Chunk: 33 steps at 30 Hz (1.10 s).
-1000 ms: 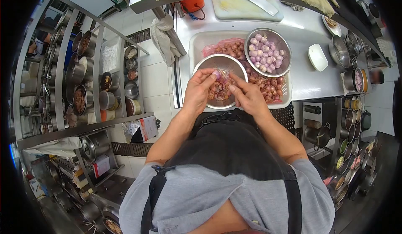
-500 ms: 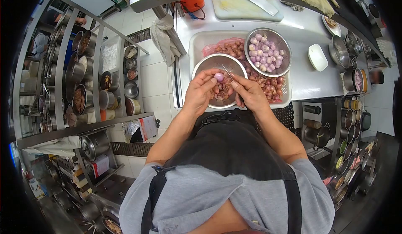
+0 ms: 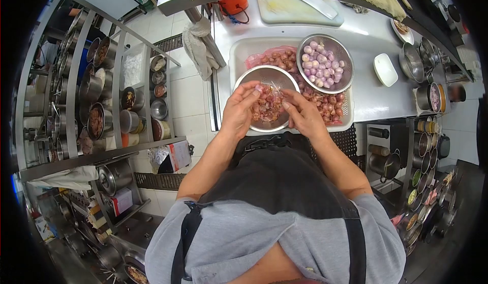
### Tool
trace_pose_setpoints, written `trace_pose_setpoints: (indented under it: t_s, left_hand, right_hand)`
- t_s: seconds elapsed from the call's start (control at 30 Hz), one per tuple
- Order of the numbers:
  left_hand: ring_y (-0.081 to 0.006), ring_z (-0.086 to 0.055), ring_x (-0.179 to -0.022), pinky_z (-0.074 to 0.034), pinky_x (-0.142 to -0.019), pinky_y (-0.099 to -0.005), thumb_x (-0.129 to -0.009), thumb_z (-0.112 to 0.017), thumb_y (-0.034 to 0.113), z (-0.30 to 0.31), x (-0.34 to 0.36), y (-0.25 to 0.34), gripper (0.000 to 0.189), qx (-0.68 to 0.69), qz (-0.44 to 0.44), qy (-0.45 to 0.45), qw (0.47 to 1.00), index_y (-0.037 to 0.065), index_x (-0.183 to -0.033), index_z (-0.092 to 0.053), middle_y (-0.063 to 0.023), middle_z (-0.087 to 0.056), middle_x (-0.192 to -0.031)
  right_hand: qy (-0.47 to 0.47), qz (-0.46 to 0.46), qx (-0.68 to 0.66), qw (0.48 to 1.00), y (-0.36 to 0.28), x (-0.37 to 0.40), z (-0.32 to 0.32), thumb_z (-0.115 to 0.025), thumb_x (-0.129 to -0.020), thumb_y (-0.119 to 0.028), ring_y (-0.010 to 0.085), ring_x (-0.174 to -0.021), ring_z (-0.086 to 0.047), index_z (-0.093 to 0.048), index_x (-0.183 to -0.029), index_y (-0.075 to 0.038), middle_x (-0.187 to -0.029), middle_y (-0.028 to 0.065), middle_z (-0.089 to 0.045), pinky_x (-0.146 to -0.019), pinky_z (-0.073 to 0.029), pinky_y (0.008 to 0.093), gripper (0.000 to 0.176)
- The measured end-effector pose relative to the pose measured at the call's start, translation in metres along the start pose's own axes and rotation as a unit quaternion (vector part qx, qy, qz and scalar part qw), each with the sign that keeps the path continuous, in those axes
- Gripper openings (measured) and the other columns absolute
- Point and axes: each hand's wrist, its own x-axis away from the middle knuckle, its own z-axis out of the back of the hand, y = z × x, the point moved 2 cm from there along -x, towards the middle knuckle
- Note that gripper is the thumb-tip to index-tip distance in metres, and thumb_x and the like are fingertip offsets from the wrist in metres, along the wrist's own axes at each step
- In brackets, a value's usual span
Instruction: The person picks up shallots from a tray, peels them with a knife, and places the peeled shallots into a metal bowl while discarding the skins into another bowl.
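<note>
Holding hand: left hand point(image 3: 239, 112), fingertips pinched on a small shallot point(image 3: 260, 87)
Knife hand: right hand point(image 3: 304, 115), closed round a thin knife point(image 3: 276, 86); handle is hidden
Relation: shallot is held just left of the blade tip, nearer the left hand, above the peel bowl point(image 3: 264, 73)
Long axis: too small to be told
</note>
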Motion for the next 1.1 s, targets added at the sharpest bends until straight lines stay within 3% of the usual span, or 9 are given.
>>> trace_pose_setpoints:
  t_s: [0.27,0.33,0.43,0.63,0.87,0.93,0.97,1.03,1.1]
  left_hand:
    - [-0.0131,-0.062,-0.087,-0.044,-0.064,-0.0242,-0.091,-0.061,0.007,-0.005,0.0,0.002,0.017,0.027,0.028,0.012,0.999,0.004,-0.106,-0.054,-0.0075,-0.064,-0.099]
    - [-0.013,-0.062,-0.083,-0.045,-0.063,-0.0236,-0.09,-0.062,0.006,-0.006,0.002,0.002,0.017,0.034,0.038,0.012,0.999,0.003,-0.105,-0.053,-0.0087,-0.064,-0.098]
    - [-0.0119,-0.06,-0.077,-0.045,-0.061,-0.0235,-0.09,-0.062,0.007,-0.006,0.002,0.0,0.018,0.045,0.053,0.017,0.997,0.003,-0.105,-0.052,-0.0081,-0.064,-0.095]
    - [-0.0091,-0.053,-0.068,-0.043,-0.059,-0.0215,-0.089,-0.064,0.007,-0.006,0.004,-0.002,0.019,0.011,0.004,-0.019,1.0,0.002,-0.104,-0.052,-0.0062,-0.062,-0.091]
    - [-0.0121,-0.06,-0.088,-0.049,-0.076,-0.0253,-0.087,-0.063,-0.001,-0.013,0.01,-0.002,0.021,-0.061,-0.076,0.003,0.995,0.001,-0.105,-0.053,-0.0074,-0.062,-0.096]
    - [-0.0132,-0.06,-0.093,-0.048,-0.084,-0.0273,-0.087,-0.061,-0.003,-0.015,0.011,-0.001,0.022,-0.072,-0.074,-0.003,0.995,0.002,-0.107,-0.053,-0.0076,-0.062,-0.098]
    - [-0.0132,-0.061,-0.091,-0.049,-0.079,-0.0261,-0.087,-0.062,-0.003,-0.014,0.01,-0.001,0.022,-0.049,-0.069,-0.006,0.996,0.001,-0.107,-0.053,-0.0083,-0.062,-0.099]
    - [-0.0131,-0.061,-0.088,-0.049,-0.075,-0.0248,-0.087,-0.062,-0.002,-0.013,0.008,0.0,0.022,-0.024,-0.065,-0.008,0.998,0.0,-0.107,-0.053,-0.0091,-0.062,-0.1]
    - [-0.0152,-0.063,-0.089,-0.048,-0.073,-0.0248,-0.09,-0.06,0.001,-0.011,0.008,0.004,0.02,-0.007,-0.051,-0.036,0.998,0.001,-0.109,-0.054,-0.0091,-0.062,-0.1]
  right_hand:
    - [-0.015,0.043,0.0,0.999,-0.008,0.0,-0.007,-0.053,-0.096,-0.018,0.0076,-0.048,-0.052,-0.054,-0.134,-0.009,-0.073,0.0036,-0.062,-0.049,-0.045,0.0233,0.039]
    - [0.0,0.059,0.045,0.997,-0.01,0.0,-0.009,-0.056,-0.094,-0.021,0.0248,-0.085,-0.069,-0.057,-0.129,-0.01,-0.108,0.021,-0.066,-0.078,-0.051,0.0337,0.037]
    - [-0.008,0.033,0.069,0.997,-0.015,0.001,-0.01,-0.056,-0.094,-0.025,0.0317,-0.105,-0.064,-0.056,-0.13,-0.01,-0.111,0.0223,-0.064,-0.088,-0.048,0.0363,0.039]
    - [-0.024,0.038,0.106,0.993,-0.025,0.003,-0.01,-0.057,-0.092,-0.024,0.0352,-0.103,-0.063,-0.056,-0.13,-0.012,-0.113,0.0204,-0.064,-0.088,-0.049,0.0381,0.04]
    - [0.014,0.143,0.11,0.983,-0.016,-0.002,-0.011,-0.056,-0.093,-0.019,0.031,-0.1,-0.065,-0.055,-0.131,-0.012,-0.111,0.0198,-0.065,-0.086,-0.05,0.0362,0.038]
    - [-0.029,0.019,0.038,0.999,-0.017,-0.004,-0.01,-0.055,-0.094,-0.017,0.0197,-0.076,-0.067,-0.054,-0.132,-0.013,-0.096,0.0153,-0.069,-0.073,-0.052,0.0313,0.038]
    - [-0.029,0.02,0.037,0.999,-0.016,-0.005,-0.008,-0.055,-0.094,-0.017,0.0197,-0.076,-0.067,-0.054,-0.132,-0.013,-0.096,0.0153,-0.069,-0.073,-0.052,0.0313,0.038]
    - [-0.047,-0.07,-0.106,0.991,-0.011,-0.005,-0.004,-0.054,-0.095,-0.018,0.0092,-0.055,-0.057,-0.054,-0.133,-0.013,-0.078,0.0079,-0.065,-0.059,-0.049,0.027,0.039]
    - [-0.021,-0.056,-0.081,0.995,-0.008,-0.006,-0.002,-0.054,-0.095,-0.018,0.0085,-0.05,-0.054,-0.054,-0.133,-0.013,-0.074,0.0064,-0.062,-0.055,-0.047,0.0267,0.039]
